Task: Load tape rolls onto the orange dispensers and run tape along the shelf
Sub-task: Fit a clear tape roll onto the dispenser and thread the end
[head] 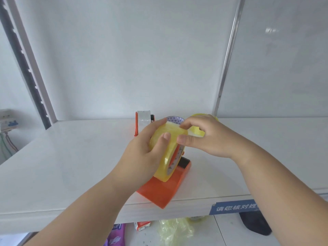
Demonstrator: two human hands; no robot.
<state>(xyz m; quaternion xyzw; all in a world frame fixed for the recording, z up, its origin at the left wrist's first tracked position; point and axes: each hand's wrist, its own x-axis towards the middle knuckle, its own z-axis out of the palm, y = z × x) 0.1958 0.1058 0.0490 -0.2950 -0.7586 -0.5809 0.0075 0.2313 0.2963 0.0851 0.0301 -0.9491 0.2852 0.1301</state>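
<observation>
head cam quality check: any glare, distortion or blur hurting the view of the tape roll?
Head view: wide-angle bending of the shelf upright; faint reflection on the right wall panel; soft even light, weak shadows; tape roll sharp enough, partly covered by left hand and right hand.

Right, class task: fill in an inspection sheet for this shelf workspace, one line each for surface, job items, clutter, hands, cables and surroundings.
Surface: white shelf, bare apart from the job's things.
Job's things: yellow tape roll standing on the near orange dispenser; second orange dispenser behind; another yellow roll partly hidden.
Clutter: crumpled yellow plastic, small carton and purple packet below the shelf.
Hands: left hand grips the roll; right hand picks at its top edge.
Cables: wires under a wall box, far left.
Surroundings: white back panels, metal upright, blue label on the shelf edge.
</observation>
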